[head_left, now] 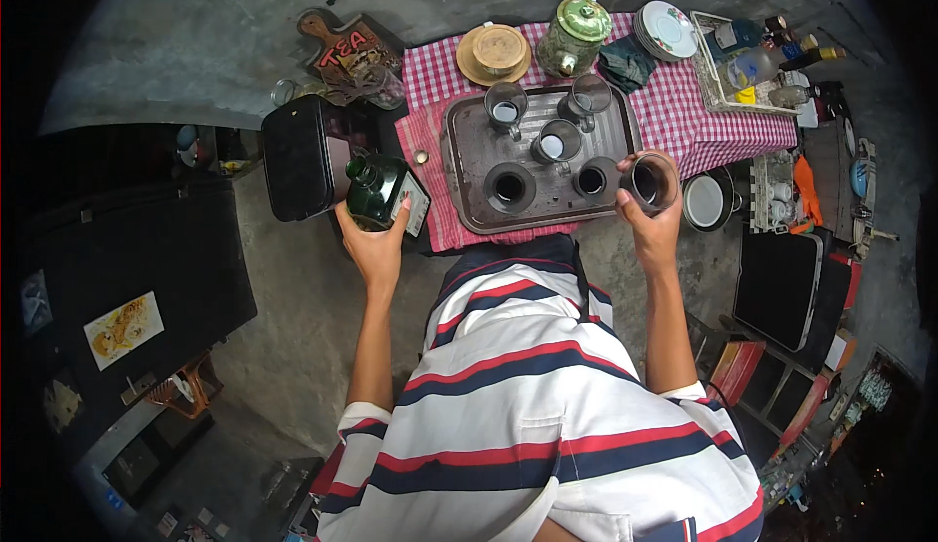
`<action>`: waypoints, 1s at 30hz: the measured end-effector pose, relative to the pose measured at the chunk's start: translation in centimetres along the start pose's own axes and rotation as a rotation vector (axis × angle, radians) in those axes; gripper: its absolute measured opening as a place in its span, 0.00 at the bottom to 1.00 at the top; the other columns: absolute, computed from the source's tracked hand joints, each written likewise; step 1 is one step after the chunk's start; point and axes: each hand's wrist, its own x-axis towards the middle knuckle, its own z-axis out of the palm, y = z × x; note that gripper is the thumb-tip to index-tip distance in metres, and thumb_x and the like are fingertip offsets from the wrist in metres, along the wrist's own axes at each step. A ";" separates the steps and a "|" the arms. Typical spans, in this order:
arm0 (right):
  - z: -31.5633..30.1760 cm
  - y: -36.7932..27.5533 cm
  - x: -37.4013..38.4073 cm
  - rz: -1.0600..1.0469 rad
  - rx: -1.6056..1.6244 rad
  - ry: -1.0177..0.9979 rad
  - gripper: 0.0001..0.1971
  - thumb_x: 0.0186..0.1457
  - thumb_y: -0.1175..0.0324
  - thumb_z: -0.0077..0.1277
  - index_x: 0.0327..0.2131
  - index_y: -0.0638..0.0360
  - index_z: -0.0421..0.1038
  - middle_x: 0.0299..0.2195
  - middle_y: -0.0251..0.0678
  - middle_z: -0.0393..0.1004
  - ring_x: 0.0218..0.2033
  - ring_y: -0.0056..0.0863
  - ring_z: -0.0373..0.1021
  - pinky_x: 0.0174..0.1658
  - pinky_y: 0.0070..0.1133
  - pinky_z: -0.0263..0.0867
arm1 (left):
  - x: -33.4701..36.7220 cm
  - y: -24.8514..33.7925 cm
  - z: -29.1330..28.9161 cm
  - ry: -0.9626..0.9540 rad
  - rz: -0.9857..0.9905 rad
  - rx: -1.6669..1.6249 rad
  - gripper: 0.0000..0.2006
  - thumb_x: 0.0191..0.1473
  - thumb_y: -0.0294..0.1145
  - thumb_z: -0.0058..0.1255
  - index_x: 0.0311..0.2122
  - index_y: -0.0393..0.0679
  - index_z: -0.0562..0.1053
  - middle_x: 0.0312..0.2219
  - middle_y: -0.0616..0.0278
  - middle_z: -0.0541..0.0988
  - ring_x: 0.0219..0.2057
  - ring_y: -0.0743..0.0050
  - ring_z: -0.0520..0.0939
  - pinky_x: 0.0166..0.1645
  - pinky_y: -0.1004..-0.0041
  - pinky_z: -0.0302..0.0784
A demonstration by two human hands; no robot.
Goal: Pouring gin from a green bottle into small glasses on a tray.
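My left hand [374, 249] is closed around a square-shouldered green glass bottle [369, 173] with a pale label; its neck is uncapped. A small round cap [421, 156] lies on the red checked cloth near it. In my right hand [657, 234] is a drinking glass [653, 183] with dark liquid inside, held by the tray's right front corner. On the dark metal tray [469, 190] stand several glasses. Dark liquid shows in the front left glass [509, 187] and the front right glass [592, 179]. The middle glass mug [555, 142] looks pale inside.
Behind the tray are a lidded wooden pot [498, 49], a jar with a green lid [576, 34], stacked plates [667, 30] and a dark cloth [626, 63]. A white basket of bottles [718, 91] stands at right. Left of the bottle is a black box [296, 159].
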 end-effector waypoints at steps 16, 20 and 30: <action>-3.7 4.3 -0.6 -0.019 -0.411 0.059 0.31 0.44 0.73 0.61 0.52 0.61 0.58 0.43 0.38 0.69 0.46 0.29 0.68 0.52 0.26 0.63 | -1.2 -8.9 4.7 0.077 -0.034 0.005 0.30 0.42 0.35 0.72 0.44 0.36 0.65 0.37 0.53 0.77 0.39 0.63 0.79 0.47 0.65 0.73; -4.7 5.9 -0.2 -0.043 -0.563 0.010 0.30 0.43 0.72 0.61 0.51 0.63 0.60 0.43 0.39 0.68 0.46 0.29 0.68 0.53 0.24 0.63 | -1.4 -9.7 5.7 0.123 -0.041 -0.005 0.30 0.42 0.35 0.72 0.45 0.36 0.65 0.37 0.52 0.77 0.40 0.61 0.79 0.47 0.65 0.73; -6.1 7.7 0.8 0.016 -0.714 -0.141 0.29 0.43 0.72 0.61 0.51 0.64 0.62 0.44 0.46 0.70 0.47 0.35 0.70 0.52 0.28 0.64 | -2.6 -11.4 6.9 0.184 -0.066 0.041 0.33 0.44 0.38 0.72 0.49 0.34 0.64 0.43 0.51 0.74 0.44 0.60 0.77 0.51 0.65 0.72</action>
